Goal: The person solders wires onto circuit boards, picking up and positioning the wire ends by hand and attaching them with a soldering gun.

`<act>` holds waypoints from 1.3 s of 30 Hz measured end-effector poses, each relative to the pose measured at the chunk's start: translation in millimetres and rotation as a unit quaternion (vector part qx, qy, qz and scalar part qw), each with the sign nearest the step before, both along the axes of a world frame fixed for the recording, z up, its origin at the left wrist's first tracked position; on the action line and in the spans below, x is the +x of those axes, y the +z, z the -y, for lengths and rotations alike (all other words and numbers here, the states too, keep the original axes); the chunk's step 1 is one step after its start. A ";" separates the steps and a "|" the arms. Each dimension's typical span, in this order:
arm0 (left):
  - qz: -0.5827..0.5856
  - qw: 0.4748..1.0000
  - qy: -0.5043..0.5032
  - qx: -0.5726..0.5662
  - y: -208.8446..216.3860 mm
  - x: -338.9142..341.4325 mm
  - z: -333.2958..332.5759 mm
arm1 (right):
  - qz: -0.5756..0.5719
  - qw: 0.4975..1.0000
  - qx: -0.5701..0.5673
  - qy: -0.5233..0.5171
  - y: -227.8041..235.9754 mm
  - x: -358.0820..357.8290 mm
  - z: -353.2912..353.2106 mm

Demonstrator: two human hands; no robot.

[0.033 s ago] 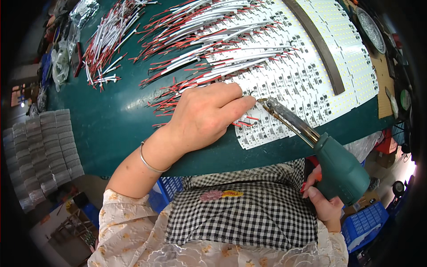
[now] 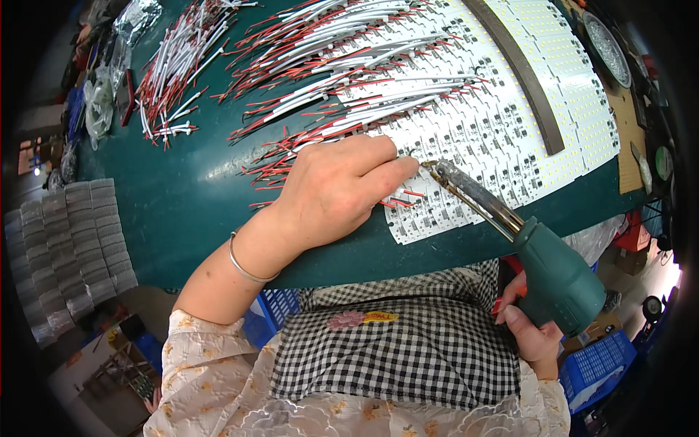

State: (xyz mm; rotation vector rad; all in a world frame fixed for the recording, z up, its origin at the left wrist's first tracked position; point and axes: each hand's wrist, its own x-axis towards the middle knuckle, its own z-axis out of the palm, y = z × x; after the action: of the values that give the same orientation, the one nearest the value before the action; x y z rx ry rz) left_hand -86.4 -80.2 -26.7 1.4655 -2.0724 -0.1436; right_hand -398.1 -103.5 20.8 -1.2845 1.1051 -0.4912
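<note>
My left hand (image 2: 342, 182) is pinched closed over the near left part of a white circuit board sheet (image 2: 502, 171). A thin wire end shows at its fingertips; the rest of that wire is hidden under the hand. A green soldering gun (image 2: 557, 273) is held in my right hand (image 2: 531, 335), below the table's front edge. The gun's metal tip reaches up and left, close beside my left thumb and forefinger over the board. White-sleeved wires with red and black ends (image 2: 393, 102) lie in rows across the sheet's left side.
A brown curved bar (image 2: 520, 69) lies across the sheet. Loose wires (image 2: 182, 65) are heaped at the far left of the green table (image 2: 175, 218). Stacked grey ribbed pieces (image 2: 73, 247) stand at the left edge. A round dish (image 2: 606, 49) is at far right; a blue crate (image 2: 597, 371) sits below.
My hands and the soldering gun look unmoved. At the lower left edge, what looks like part of another person's hand has come into view beside my sleeve.
</note>
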 end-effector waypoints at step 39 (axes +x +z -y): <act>-0.009 0.998 0.065 0.010 13.5 -8.6 11.8 | 0.116 0.987 -0.040 -0.108 -6.0 5.5 21.9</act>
State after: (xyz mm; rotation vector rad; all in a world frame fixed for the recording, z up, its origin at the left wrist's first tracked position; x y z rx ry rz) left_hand -94.9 -92.0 -13.2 1.6009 -1.9593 -0.1269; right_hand -392.7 -125.4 14.8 -1.1491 1.0403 -0.8332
